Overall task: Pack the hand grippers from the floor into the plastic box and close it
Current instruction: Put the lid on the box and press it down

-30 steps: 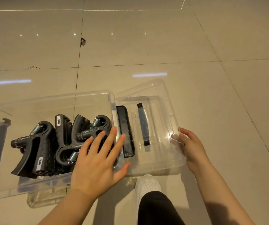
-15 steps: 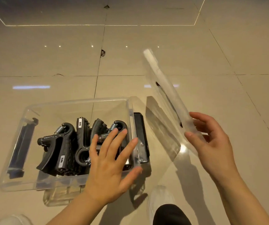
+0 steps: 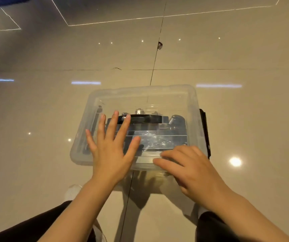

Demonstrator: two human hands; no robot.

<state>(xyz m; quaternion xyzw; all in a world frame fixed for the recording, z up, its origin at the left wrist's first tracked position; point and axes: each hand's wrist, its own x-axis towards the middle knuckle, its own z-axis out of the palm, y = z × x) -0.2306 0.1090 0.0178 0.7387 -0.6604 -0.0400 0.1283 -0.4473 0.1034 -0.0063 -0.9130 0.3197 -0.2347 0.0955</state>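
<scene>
Left hand (image 3: 111,151) flat, fingers spread, and right hand (image 3: 190,168) with relaxed fingers press the clear lid (image 3: 157,102) onto the plastic box (image 3: 80,154) of hand grippers (image 3: 175,123); no lettering legible.

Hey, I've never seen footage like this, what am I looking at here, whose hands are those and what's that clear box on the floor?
There is no machine here. A person wears a camera on the head, so you look down at their own two bare hands. On the tiled floor sits a clear plastic box with its clear lid laid on top. Through the plastic you can make out the dark hand grippers packed inside. The left hand lies flat on the lid, fingers spread. The right hand rests at the lid's near edge, fingers loosely bent. Neither hand holds anything. A black latch on the box's right end looks unfastened, though it is hard to tell.
</scene>
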